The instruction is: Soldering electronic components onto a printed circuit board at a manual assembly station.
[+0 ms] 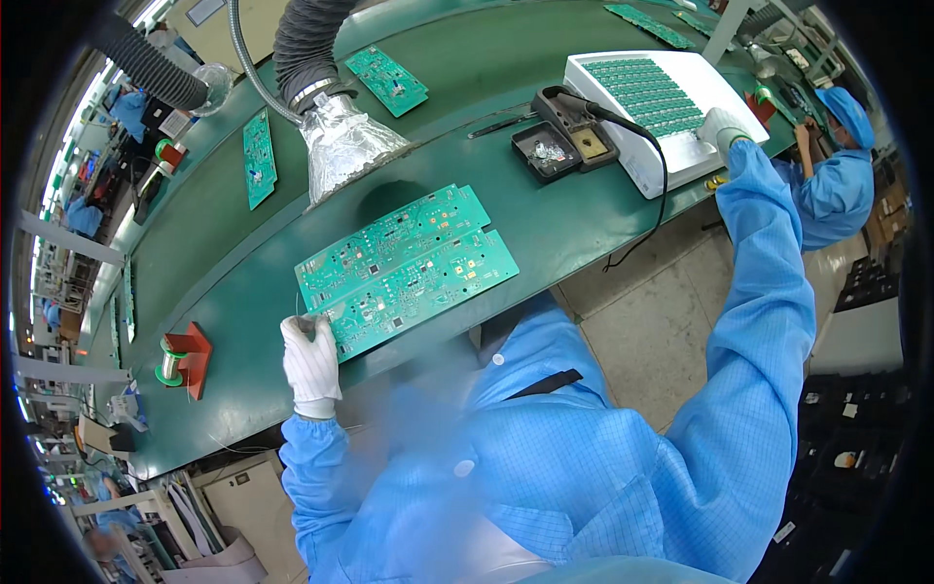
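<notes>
Two green circuit boards lie edge to edge on the green bench in front of me; I cannot tell whether they are joined. My left hand, in a white glove, is at their near left corner with thumb and fingers pinched together. A thin solder wire seems to rise from its fingertips. Far to the right, my gloved right hand reaches over a white tray filled with rows of small green parts. Its fingers are curled at the end of the rows; what they hold is hidden.
A soldering iron holder with a black cable stands left of the tray. A foil-wrapped extraction hose hangs over the bench. Solder spool sits on a red stand at left. More boards lie on the line behind; a co-worker sits at right.
</notes>
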Motion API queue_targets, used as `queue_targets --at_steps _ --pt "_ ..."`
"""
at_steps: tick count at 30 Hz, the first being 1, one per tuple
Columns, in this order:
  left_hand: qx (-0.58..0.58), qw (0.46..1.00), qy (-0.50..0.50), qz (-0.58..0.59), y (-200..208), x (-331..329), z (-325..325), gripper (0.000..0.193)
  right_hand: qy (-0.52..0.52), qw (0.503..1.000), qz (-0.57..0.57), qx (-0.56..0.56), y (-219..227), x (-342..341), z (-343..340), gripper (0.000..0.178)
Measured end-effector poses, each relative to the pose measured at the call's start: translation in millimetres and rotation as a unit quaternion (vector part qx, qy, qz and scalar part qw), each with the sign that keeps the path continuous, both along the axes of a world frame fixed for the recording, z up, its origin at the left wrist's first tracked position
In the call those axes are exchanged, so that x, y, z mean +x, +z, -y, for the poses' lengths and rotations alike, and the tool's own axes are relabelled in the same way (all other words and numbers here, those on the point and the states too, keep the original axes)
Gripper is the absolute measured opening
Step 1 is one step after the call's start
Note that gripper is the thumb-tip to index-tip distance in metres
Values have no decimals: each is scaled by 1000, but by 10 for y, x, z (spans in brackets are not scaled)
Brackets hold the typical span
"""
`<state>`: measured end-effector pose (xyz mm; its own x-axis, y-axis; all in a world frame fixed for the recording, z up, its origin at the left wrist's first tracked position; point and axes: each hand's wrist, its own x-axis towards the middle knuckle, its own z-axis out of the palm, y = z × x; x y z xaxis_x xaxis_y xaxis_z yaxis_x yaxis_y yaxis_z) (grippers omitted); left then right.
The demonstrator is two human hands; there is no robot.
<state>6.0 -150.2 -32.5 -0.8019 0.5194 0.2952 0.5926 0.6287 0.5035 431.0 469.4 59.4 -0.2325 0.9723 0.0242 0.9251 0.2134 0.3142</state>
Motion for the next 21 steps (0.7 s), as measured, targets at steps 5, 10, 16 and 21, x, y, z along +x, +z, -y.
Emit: queue_targets --at_steps 5,10,16,21 --pt "-39 997 60 -37 348 307 -9 29 34 997 70 4 -148 0 -286 31" --pt "95 995 6 -4 452 598 -103 23 18 993 72 -88 30 -10 -128 32" --pt "288 924 -73 241 581 875 -320 27 152 853 -493 -77 857 -387 1310 32" --pt "261 915 -265 154 559 1111 -816 44 258 512 -665 -478 235 -1277 2927 32"
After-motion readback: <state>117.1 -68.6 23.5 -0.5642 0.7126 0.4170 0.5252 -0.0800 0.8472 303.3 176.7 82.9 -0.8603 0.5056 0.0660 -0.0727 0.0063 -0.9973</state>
